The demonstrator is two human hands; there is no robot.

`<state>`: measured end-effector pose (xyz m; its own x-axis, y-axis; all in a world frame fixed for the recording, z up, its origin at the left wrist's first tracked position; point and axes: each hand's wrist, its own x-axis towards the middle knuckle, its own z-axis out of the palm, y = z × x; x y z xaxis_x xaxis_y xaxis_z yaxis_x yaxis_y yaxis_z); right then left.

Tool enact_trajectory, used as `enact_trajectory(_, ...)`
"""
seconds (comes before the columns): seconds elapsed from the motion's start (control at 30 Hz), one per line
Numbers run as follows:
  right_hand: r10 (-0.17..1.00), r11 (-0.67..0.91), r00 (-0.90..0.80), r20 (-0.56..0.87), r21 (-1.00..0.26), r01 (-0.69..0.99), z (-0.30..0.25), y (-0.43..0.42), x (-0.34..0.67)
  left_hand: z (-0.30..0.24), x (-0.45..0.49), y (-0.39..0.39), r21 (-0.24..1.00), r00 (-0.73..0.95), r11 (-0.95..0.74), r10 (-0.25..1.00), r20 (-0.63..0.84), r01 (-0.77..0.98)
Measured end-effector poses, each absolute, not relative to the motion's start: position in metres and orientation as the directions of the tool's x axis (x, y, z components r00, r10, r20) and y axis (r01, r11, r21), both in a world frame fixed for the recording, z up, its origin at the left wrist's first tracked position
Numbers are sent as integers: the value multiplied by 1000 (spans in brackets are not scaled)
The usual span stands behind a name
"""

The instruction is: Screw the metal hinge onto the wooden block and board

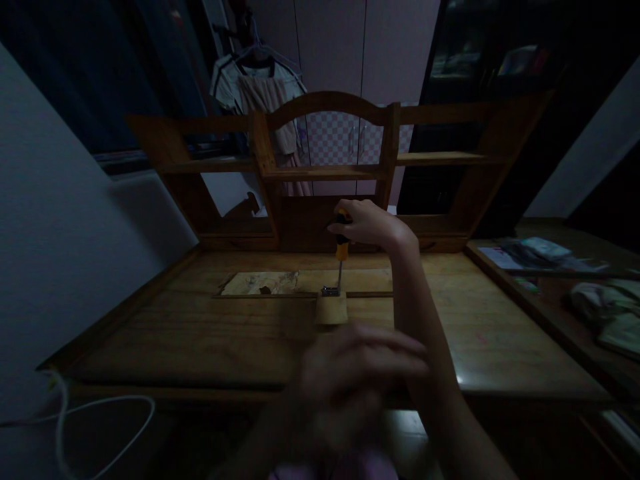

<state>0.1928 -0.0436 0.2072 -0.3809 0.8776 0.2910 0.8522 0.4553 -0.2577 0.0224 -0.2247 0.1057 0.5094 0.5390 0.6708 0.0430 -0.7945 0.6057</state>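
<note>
My right hand (361,221) is closed around the yellow and black handle of a screwdriver (342,250), held nearly upright. Its shaft points down to a small metal fitting (331,291), which looks like a hinge. The fitting lies where a small wooden block (331,310) meets a long wooden strip (365,281). On the strip's left part the surface is torn and flaking. My left hand (350,380) is close to the camera, blurred, with fingers stretched out and nothing visible in them. It hovers in front of the block, apart from it.
The wooden desk top (165,327) carries a shelf unit (320,173) along its back. A white cable (107,400) loops at the lower left. Papers and bags (543,252) lie on a surface to the right. Clothes (260,87) hang behind, before pink cabinets.
</note>
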Motion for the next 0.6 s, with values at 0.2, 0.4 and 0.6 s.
enact_trajectory(0.2,868,463,-387,310,-228,856,210,-48,196,60,-19,-20,675,247,-634,771,586,377)
enact_trajectory(0.4,883,442,-361,301,-269,856,214,-60,198,16,-36,27,501,494,-697,717,492,513)
enact_trajectory(0.6,857,490,-399,325,-278,826,215,-55,194,11,-37,9,495,553,-742,669,497,452)
